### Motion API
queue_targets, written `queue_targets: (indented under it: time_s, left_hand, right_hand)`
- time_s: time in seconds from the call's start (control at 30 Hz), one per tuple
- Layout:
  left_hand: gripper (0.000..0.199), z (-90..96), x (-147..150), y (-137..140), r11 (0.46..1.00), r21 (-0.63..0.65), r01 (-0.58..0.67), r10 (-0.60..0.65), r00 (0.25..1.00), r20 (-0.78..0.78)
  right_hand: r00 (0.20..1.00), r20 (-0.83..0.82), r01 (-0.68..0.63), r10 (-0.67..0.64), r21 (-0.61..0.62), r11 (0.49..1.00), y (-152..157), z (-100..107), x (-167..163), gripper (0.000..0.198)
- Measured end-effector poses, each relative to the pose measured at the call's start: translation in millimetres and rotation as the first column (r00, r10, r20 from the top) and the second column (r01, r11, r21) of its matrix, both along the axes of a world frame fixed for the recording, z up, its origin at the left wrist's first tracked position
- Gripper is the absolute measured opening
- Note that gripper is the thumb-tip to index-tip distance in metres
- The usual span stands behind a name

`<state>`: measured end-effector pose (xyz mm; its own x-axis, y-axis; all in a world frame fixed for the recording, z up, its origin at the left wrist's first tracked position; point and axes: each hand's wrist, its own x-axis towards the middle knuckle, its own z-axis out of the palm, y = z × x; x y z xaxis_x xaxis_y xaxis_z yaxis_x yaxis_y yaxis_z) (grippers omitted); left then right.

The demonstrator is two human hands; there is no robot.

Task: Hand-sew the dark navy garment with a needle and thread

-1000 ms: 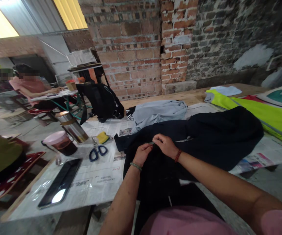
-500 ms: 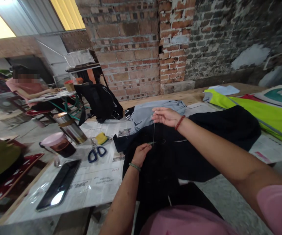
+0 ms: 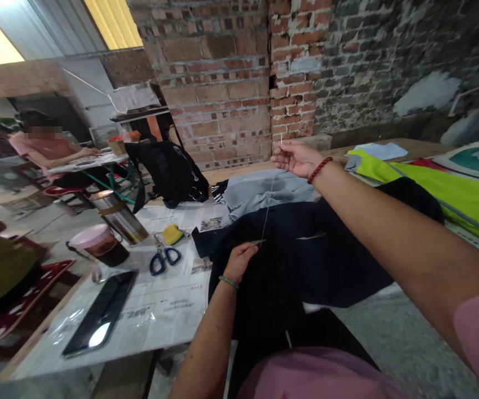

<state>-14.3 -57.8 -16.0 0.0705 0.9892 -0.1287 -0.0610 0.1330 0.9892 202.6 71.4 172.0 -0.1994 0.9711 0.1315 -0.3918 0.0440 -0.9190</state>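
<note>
A dark navy garment (image 3: 331, 260) lies spread over the table edge and my lap. My left hand (image 3: 241, 260) pinches a fold of it, fingers closed. From that spot a pale thread (image 3: 269, 208) runs taut up and to the right. At its upper end my right hand (image 3: 293, 158) is raised above the cloth, thumb and fingers pinched together. A thin, light needle (image 3: 281, 138) sticks up from those fingertips. Behind the garment, a light blue-grey cloth (image 3: 260, 191) lies crumpled.
On the newspaper-covered table (image 3: 173, 310) lie scissors (image 3: 164, 260), a yellow sponge-like piece (image 3: 172, 234) and a phone (image 3: 100, 313). Nearby stand a lidded cup (image 3: 102, 246), a steel flask (image 3: 121, 219) and a black bag (image 3: 173, 174). An iron (image 3: 478, 160) and a neon-yellow garment (image 3: 443, 188) lie right.
My right hand has risen and moved to the right, drawing out a longer stretch of thread. The needle now shows above its fingers. My left hand stays on the cloth.
</note>
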Motion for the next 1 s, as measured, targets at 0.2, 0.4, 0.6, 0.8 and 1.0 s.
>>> queue_targets:
  time_s: [0.2, 0.4, 0.6, 0.8, 1.0]
  left_hand:
    - [0.017, 1.8, 0.5, 0.0, 1.0, 0.003, 0.007, -0.007, 1.0, -0.015]
    - [0.018, 1.1, 0.1, 0.9, 1.0, 0.005, -0.003, 0.003, 0.999, -0.042]
    - [0.019, 0.1, 0.6, 0.3, 1.0, 0.023, 0.007, -0.005, 0.999, -0.051]
    - [0.01, 2.9, -0.9, -0.3, 0.988, 0.153, -0.037, 0.07, 0.974, -0.214]
    - [0.007, 15.5, -11.6, -0.2, 0.848, 0.53, -0.011, 0.346, 0.768, -0.538]
  right_hand:
    - [0.994, 0.035, 0.099, -0.104, 0.123, 0.987, 8.3, 14.3, 14.5, 0.009]
    - [0.981, 0.001, 0.189, -0.193, 0.202, 0.961, 15.9, 24.2, 27.3, 0.008]
    - [0.963, -0.036, 0.266, -0.267, 0.277, 0.923, 20.2, 32.7, 36.5, 0.013]
    - [0.947, -0.089, 0.321, -0.308, 0.285, 0.903, 8.6, 33.1, 30.0, 0.015]
    - [0.972, 0.163, 0.123, -0.17, 0.262, 0.957, -58.1, -43.8, -15.6, 0.003]
